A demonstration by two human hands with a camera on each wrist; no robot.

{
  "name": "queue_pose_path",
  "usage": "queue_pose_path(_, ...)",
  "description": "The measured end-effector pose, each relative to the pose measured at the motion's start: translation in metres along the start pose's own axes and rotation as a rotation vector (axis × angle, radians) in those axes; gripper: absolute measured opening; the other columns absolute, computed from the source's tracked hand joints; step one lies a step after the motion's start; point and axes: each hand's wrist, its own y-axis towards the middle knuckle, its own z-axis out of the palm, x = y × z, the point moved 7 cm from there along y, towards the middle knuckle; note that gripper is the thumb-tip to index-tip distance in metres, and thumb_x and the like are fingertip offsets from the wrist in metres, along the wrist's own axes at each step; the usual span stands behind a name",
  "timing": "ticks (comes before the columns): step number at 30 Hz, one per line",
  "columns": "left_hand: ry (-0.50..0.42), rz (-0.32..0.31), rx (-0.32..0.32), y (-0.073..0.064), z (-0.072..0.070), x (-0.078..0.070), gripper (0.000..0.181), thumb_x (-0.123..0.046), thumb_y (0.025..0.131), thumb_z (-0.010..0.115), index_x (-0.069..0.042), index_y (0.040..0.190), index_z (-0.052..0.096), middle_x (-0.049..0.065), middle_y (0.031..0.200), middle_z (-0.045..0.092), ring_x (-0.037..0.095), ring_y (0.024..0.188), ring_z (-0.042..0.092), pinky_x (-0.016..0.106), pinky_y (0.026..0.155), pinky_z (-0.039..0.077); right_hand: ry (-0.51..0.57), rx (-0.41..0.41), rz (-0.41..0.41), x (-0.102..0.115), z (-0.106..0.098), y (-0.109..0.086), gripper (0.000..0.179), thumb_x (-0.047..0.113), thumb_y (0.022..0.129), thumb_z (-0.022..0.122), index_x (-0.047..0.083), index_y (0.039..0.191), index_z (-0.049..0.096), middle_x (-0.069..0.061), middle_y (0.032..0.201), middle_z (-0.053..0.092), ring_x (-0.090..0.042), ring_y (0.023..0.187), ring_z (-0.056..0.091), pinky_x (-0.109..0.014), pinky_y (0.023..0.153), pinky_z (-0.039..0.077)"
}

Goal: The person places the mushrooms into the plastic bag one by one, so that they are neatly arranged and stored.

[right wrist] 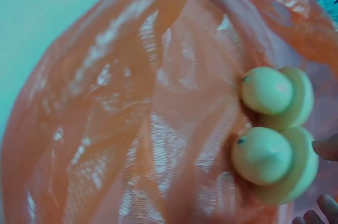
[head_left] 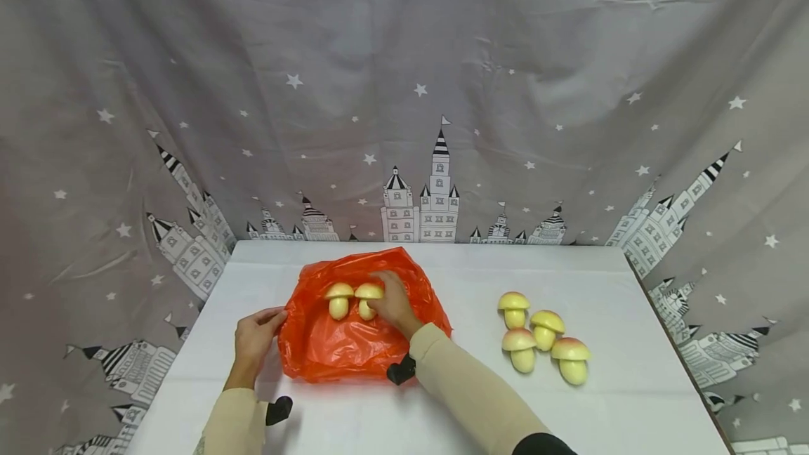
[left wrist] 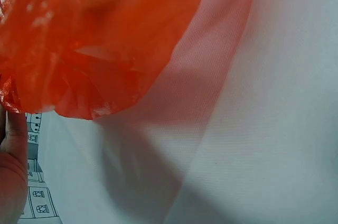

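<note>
A red plastic bag point(head_left: 344, 357) lies spread with its mouth toward me. My left hand point(head_left: 254, 339) pinches the bag's left edge between thumb and fingers; in the left wrist view only part of that hand point(left wrist: 13, 166) shows beside the red film. Two yellow toy mushrooms sit side by side inside the bag, a left one point(head_left: 338, 306) and a right one point(head_left: 366, 310). Reaching into the bag, my right hand point(head_left: 397, 304) is at the right mushroom. The right wrist view shows a fingertip point(right wrist: 326, 148) at that mushroom's cap point(right wrist: 303, 168), with the other fingers spread away from it.
Several more yellow mushrooms point(head_left: 547, 328) with reddish-tinged caps stand grouped on the right of the white table point(head_left: 468, 399). Behind the table hangs a grey curtain point(head_left: 505, 90) printed with stars and castles.
</note>
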Motion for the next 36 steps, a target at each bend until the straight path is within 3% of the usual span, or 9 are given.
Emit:
queue_pose_path(8, 0.041, -0.025, 0.020, 0.003, -0.001, -0.002, 0.048, -0.034, 0.094, 0.063, 0.004, 0.124, 0.061, 0.022, 0.117, 0.064, 0.029, 0.100, 0.062, 0.042, 0.094, 0.051, 0.035, 0.041, -0.090, 0.012, -0.022, -0.006, 0.048, 0.003, 0.080, 0.075, 0.004, 0.126, 0.059, -0.011, 0.134, 0.050, -0.028, 0.126, 0.046, -0.042, 0.105, 0.041)
queue_pose_path(15, 0.045, -0.015, 0.025, 0.003, -0.001, -0.006, 0.046, -0.030, 0.098, 0.057, 0.006, 0.127, 0.058, 0.027, 0.126, 0.058, 0.037, 0.111, 0.057, 0.048, 0.103, 0.042, 0.243, 0.074, -0.208, 0.018, -0.049, -0.016, 0.043, -0.003, 0.082, 0.072, -0.001, 0.124, 0.059, -0.019, 0.139, 0.046, -0.040, 0.123, 0.047, -0.055, 0.101, 0.042)
queue_pose_path(20, 0.045, -0.049, 0.033, -0.002, -0.001, -0.003, 0.047, -0.030, 0.099, 0.055, 0.005, 0.130, 0.056, 0.027, 0.129, 0.056, 0.039, 0.115, 0.055, 0.049, 0.104, 0.041, 0.238, 0.081, -0.228, 0.011, -0.067, -0.029, 0.041, 0.000, 0.082, 0.073, -0.001, 0.122, 0.060, -0.019, 0.137, 0.048, -0.040, 0.122, 0.048, -0.055, 0.099, 0.043)
queue_pose_path(24, 0.039, -0.025, 0.021, -0.003, -0.001, -0.002, 0.048, -0.030, 0.098, 0.057, 0.006, 0.128, 0.057, 0.027, 0.127, 0.057, 0.038, 0.112, 0.056, 0.050, 0.103, 0.041, 0.242, 0.091, -0.240, 0.004, -0.083, -0.037, 0.041, 0.001, 0.083, 0.073, -0.002, 0.122, 0.060, -0.018, 0.137, 0.048, -0.039, 0.121, 0.049, -0.054, 0.097, 0.045)
queue_pose_path(27, 0.029, -0.001, 0.004, -0.002, -0.001, -0.004, 0.047, -0.030, 0.097, 0.058, 0.007, 0.126, 0.058, 0.027, 0.124, 0.059, 0.036, 0.108, 0.059, 0.049, 0.102, 0.043, 0.246, 0.068, -0.248, -0.001, -0.099, -0.041, 0.040, -0.002, 0.083, 0.071, -0.003, 0.122, 0.060, -0.018, 0.136, 0.049, -0.038, 0.120, 0.050, -0.051, 0.095, 0.048)
queue_pose_path(31, 0.034, -0.015, -0.008, 0.001, 0.000, -0.004, 0.047, -0.031, 0.097, 0.059, 0.005, 0.126, 0.059, 0.025, 0.123, 0.060, 0.034, 0.107, 0.060, 0.048, 0.101, 0.045, 0.247, -0.001, -0.253, -0.013, -0.118, -0.048, 0.040, -0.006, 0.081, 0.071, -0.004, 0.120, 0.061, -0.018, 0.133, 0.051, -0.035, 0.121, 0.050, -0.048, 0.093, 0.050)
queue_pose_path(36, 0.031, -0.035, 0.032, 0.001, 0.003, -0.005, 0.049, -0.031, 0.099, 0.055, 0.006, 0.131, 0.054, 0.029, 0.131, 0.053, 0.040, 0.117, 0.053, 0.051, 0.106, 0.038, 0.326, -0.099, -0.299, -0.014, -0.147, -0.066, 0.039, -0.014, 0.079, 0.069, -0.012, 0.117, 0.058, -0.031, 0.130, 0.048, -0.043, 0.122, 0.046, -0.058, 0.095, 0.046)
